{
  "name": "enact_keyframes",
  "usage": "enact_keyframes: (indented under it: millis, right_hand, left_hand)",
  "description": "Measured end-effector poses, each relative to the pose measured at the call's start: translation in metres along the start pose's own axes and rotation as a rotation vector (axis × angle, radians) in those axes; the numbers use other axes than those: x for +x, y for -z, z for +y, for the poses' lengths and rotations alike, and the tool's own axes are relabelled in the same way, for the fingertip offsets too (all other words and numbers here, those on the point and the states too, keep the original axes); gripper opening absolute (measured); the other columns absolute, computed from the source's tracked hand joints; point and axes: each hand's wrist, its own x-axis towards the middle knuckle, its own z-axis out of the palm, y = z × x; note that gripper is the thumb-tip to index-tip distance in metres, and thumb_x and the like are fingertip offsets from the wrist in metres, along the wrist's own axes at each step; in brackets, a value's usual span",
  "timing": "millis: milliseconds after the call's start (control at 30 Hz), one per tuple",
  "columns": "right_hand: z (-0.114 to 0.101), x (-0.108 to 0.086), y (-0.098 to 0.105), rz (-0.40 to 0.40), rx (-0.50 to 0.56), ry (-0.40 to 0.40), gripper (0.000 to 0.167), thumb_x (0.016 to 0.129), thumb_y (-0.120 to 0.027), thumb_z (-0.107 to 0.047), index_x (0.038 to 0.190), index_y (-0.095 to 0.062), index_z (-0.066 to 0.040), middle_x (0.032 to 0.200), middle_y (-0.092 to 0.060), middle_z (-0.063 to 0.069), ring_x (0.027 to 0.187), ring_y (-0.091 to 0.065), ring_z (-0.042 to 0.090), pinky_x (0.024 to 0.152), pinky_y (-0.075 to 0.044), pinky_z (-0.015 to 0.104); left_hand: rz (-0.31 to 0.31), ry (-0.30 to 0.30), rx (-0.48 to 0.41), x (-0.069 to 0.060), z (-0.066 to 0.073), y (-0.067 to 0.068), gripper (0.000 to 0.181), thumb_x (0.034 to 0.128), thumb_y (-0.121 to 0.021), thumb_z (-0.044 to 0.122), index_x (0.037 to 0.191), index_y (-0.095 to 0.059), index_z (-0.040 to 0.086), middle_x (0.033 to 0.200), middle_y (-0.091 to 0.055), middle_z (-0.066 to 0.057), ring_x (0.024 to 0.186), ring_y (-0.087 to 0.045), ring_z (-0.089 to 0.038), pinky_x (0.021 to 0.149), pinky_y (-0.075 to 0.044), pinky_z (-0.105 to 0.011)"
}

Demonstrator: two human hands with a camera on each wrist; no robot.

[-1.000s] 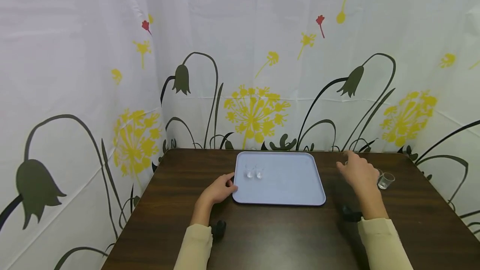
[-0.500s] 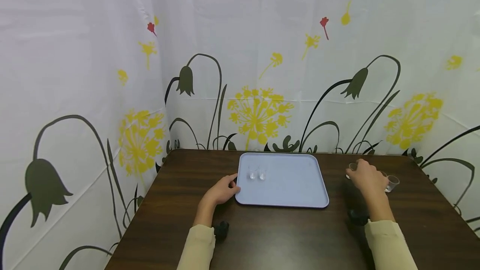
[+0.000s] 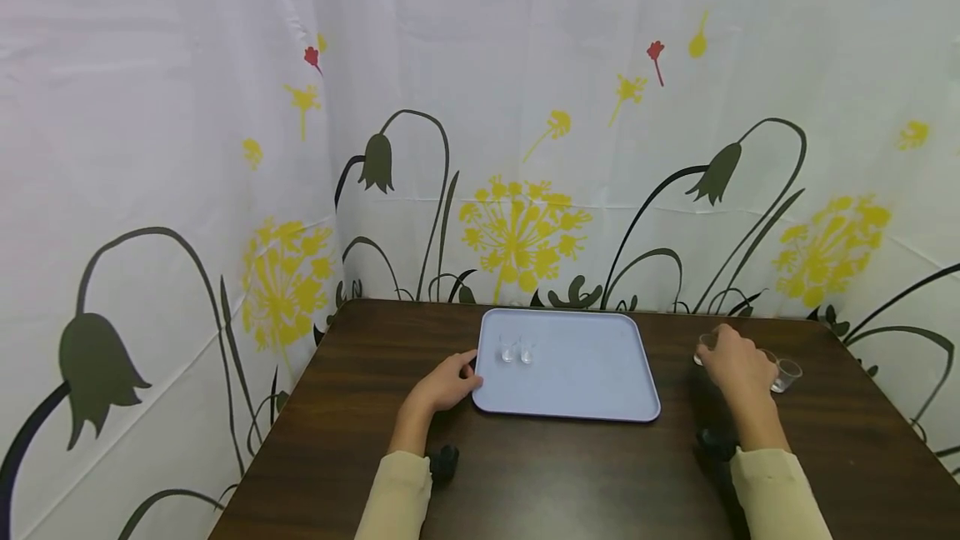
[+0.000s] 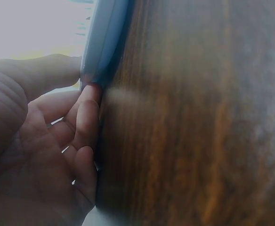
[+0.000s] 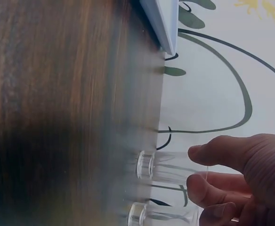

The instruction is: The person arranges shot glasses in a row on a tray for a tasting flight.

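My left hand [image 3: 442, 382] grips the left edge of a pale blue tray [image 3: 592, 377]. In the left wrist view its thumb lies against one side of the tray rim [image 4: 104, 42], with curled fingers at the other. Two small clear shot glasses stand upright on the tray's left part, a left one [image 3: 507, 351] and a right one [image 3: 528, 352]. At the table's right, my right hand [image 3: 738, 363] pinches a clear shot glass [image 5: 170, 167] near its rim between thumb and fingers. That glass stands upright on the table. Another shot glass [image 5: 163, 216] is just beside it, below the fingers.
More shot glasses stand right of my right hand, the outermost glass [image 3: 786, 375] plainly visible and one partly hidden by the hand. The dark wooden table [image 3: 570, 473] ends at a white curtain [image 3: 465, 40] printed with flowers.
My right hand has come down from above onto the shot glass and its fingers have closed at the rim. The left hand stays on the tray edge. The head view has shifted slightly.
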Motion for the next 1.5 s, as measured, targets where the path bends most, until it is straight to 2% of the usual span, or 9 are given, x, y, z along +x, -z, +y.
enact_keyframes:
  millis: [267,600,700,867,967,1100,1367,1500]
  right_hand:
    - [-0.018,-0.009,0.001,0.039,0.057,0.053,0.053,0.104,-0.06,-0.031,0.145,-0.055,0.002,0.137,-0.062,0.038,0.11,-0.064,0.062,0.079,-0.049,0.068]
    - [-0.058,-0.026,-0.005,0.116,0.065,0.159,0.046,0.101,-0.061,-0.03,0.137,-0.063,-0.002,0.122,-0.072,0.032,0.095,-0.07,0.053,0.071,-0.052,0.064]
    - [-0.073,-0.03,-0.008,0.125,0.065,0.199,0.046,0.101,-0.062,-0.028,0.138,-0.063,-0.001,0.123,-0.072,0.032,0.093,-0.071,0.051,0.07,-0.054,0.062]
    - [-0.096,-0.036,-0.014,0.112,0.083,0.26,0.046,0.1,-0.064,-0.024,0.139,-0.065,0.001,0.122,-0.074,0.028,0.081,-0.069,0.037,0.064,-0.053,0.051]
    - [-0.106,-0.038,-0.018,0.107,0.086,0.286,0.047,0.099,-0.065,-0.023,0.141,-0.065,0.0,0.114,-0.076,0.024,0.075,-0.063,0.031,0.06,-0.051,0.047]
    - [-0.12,-0.042,-0.023,0.11,0.079,0.314,0.046,0.099,-0.066,-0.024,0.141,-0.066,-0.003,0.103,-0.077,0.016,0.073,-0.063,0.028,0.06,-0.051,0.047]
    - [-0.148,-0.05,-0.037,0.102,0.049,0.366,0.045,0.099,-0.069,-0.026,0.14,-0.068,-0.007,0.1,-0.077,0.01,0.073,-0.066,0.025,0.058,-0.052,0.046]
    - [-0.16,-0.054,-0.044,0.115,0.046,0.39,0.043,0.098,-0.071,-0.027,0.137,-0.07,-0.009,0.094,-0.077,0.006,0.077,-0.067,0.024,0.061,-0.055,0.048]
  left_hand:
    - [0.003,0.003,-0.005,-0.003,-0.001,-0.001,0.061,0.1031,-0.067,0.013,0.157,-0.047,-0.008,0.094,-0.055,-0.006,0.081,-0.049,-0.017,0.076,-0.04,-0.033]
    - [0.005,-0.005,0.001,-0.003,0.004,0.001,0.061,0.1018,-0.068,0.012,0.155,-0.048,-0.011,0.094,-0.055,-0.005,0.082,-0.05,-0.017,0.078,-0.041,-0.032]
    - [0.011,0.0,0.001,-0.003,0.004,0.001,0.061,0.1019,-0.068,0.012,0.155,-0.048,-0.011,0.095,-0.055,-0.005,0.082,-0.049,-0.017,0.078,-0.041,-0.032]
    - [0.012,0.005,-0.005,-0.002,0.003,0.002,0.062,0.1018,-0.068,0.013,0.156,-0.048,-0.01,0.095,-0.055,-0.005,0.081,-0.049,-0.017,0.076,-0.041,-0.032]
    - [0.005,0.009,-0.005,-0.001,0.002,0.001,0.062,0.1022,-0.068,0.013,0.156,-0.048,-0.009,0.094,-0.056,-0.005,0.08,-0.049,-0.016,0.074,-0.04,-0.031]
    - [0.0,0.018,0.003,-0.001,0.001,0.0,0.062,0.1031,-0.067,0.015,0.157,-0.048,-0.008,0.094,-0.055,-0.005,0.08,-0.049,-0.016,0.074,-0.04,-0.031]
    - [0.001,0.009,-0.004,-0.003,0.002,0.001,0.061,0.1029,-0.067,0.014,0.156,-0.048,-0.008,0.094,-0.057,-0.005,0.081,-0.05,-0.016,0.075,-0.04,-0.031]
    - [0.003,-0.001,-0.014,-0.003,0.003,0.001,0.061,0.1029,-0.067,0.014,0.156,-0.048,-0.008,0.094,-0.057,-0.005,0.08,-0.049,-0.016,0.074,-0.04,-0.031]
